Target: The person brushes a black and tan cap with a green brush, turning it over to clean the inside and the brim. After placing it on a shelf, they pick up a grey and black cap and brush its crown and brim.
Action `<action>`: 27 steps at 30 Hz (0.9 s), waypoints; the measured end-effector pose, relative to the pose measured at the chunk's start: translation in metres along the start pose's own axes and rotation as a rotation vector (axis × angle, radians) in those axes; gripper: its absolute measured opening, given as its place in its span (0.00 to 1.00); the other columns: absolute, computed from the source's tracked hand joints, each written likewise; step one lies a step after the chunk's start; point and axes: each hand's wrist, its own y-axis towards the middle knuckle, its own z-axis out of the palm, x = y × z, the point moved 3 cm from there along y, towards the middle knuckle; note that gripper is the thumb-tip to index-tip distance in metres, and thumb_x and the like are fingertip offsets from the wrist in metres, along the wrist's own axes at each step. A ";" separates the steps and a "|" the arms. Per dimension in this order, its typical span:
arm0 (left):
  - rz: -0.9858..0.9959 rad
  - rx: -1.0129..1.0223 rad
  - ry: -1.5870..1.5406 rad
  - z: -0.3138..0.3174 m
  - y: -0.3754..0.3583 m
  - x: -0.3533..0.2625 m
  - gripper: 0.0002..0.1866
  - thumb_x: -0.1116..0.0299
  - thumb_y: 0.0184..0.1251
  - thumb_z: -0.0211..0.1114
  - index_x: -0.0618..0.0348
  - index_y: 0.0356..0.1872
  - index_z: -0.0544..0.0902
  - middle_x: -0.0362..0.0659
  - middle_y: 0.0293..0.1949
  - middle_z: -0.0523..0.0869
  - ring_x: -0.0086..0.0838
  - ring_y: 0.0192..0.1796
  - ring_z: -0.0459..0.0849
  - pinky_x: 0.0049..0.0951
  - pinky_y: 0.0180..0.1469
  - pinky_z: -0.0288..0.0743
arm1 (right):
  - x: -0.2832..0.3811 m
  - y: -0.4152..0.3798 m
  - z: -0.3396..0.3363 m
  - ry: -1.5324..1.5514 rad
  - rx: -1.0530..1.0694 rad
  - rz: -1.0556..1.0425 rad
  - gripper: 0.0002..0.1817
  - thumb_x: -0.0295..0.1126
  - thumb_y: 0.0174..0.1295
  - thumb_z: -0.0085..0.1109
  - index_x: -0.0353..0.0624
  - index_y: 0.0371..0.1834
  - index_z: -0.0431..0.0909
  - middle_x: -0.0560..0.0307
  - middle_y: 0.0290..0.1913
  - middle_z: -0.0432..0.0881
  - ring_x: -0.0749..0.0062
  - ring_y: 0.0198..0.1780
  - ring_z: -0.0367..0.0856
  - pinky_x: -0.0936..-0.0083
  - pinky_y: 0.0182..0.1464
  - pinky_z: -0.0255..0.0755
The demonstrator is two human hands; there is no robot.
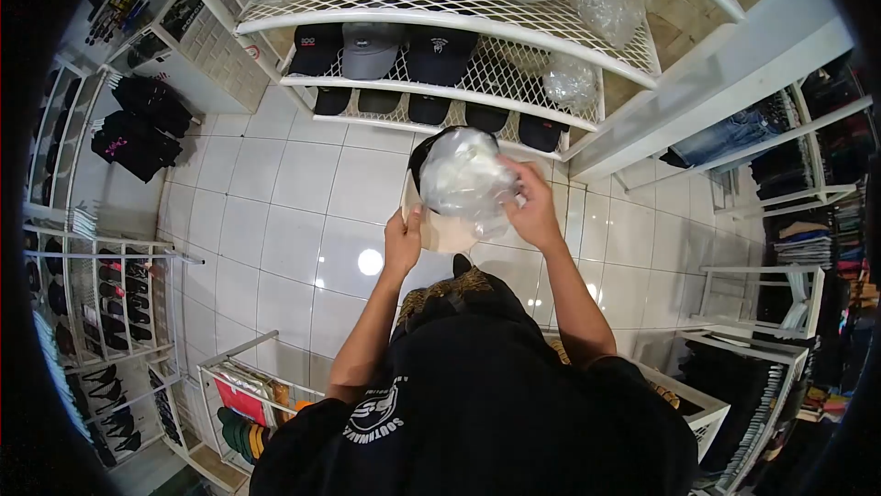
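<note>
In front of my body, my left hand [403, 241] grips the beige edge of a beige-and-dark cap [447, 235], thumb on top. A crumpled clear plastic bag [468, 175] bulges over the cap and hides most of it. Only a dark curved edge shows at the far left, with beige parts at the side and near end. From the right, my right hand [532, 207] has its fingers closed on the plastic's side.
Ahead stands a white mesh rack [440, 19] with crumpled plastic bundles on top and dark and grey caps [372, 48] below. Black garments [138, 129] hang at left. Jeans [730, 129] and clothes racks line the right. A low white rack [266, 377] stands near my left.
</note>
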 end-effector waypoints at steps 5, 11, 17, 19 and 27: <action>0.131 0.166 -0.008 -0.025 -0.030 -0.039 0.21 0.58 0.81 0.56 0.72 0.49 0.82 0.51 0.30 0.86 0.26 0.34 0.82 0.32 0.40 0.77 | 0.011 -0.018 0.028 -0.314 0.026 -0.095 0.29 0.15 0.49 0.59 0.45 0.58 0.77 0.46 0.49 0.76 0.46 0.51 0.79 0.58 0.51 0.76; 0.178 0.169 0.026 -0.032 -0.054 -0.069 0.22 0.55 0.81 0.56 0.71 0.45 0.82 0.43 0.29 0.85 0.21 0.31 0.78 0.30 0.34 0.74 | 0.012 -0.027 0.056 -0.425 -0.029 -0.249 0.27 0.16 0.52 0.61 0.45 0.58 0.78 0.45 0.50 0.76 0.44 0.53 0.78 0.58 0.54 0.76; 0.258 0.121 0.016 -0.060 -0.048 -0.057 0.21 0.57 0.81 0.56 0.69 0.47 0.83 0.46 0.24 0.83 0.23 0.25 0.76 0.32 0.29 0.72 | 0.051 -0.027 0.026 -0.003 0.341 -0.010 0.18 0.27 0.45 0.73 0.42 0.43 0.86 0.49 0.35 0.82 0.50 0.41 0.83 0.66 0.48 0.77; 0.281 0.204 -0.009 -0.052 -0.052 -0.061 0.20 0.57 0.81 0.56 0.69 0.47 0.83 0.46 0.24 0.83 0.23 0.26 0.76 0.32 0.30 0.73 | 0.049 -0.025 0.033 -0.153 0.301 0.009 0.15 0.26 0.44 0.72 0.41 0.37 0.83 0.50 0.33 0.82 0.51 0.38 0.83 0.65 0.43 0.77; 0.426 0.218 0.359 -0.038 -0.040 -0.085 0.17 0.58 0.77 0.58 0.64 0.44 0.84 0.60 0.27 0.83 0.57 0.30 0.83 0.46 0.33 0.75 | 0.009 -0.027 0.083 -0.301 0.193 -0.065 0.22 0.25 0.51 0.71 0.39 0.51 0.77 0.43 0.46 0.82 0.46 0.46 0.85 0.59 0.49 0.80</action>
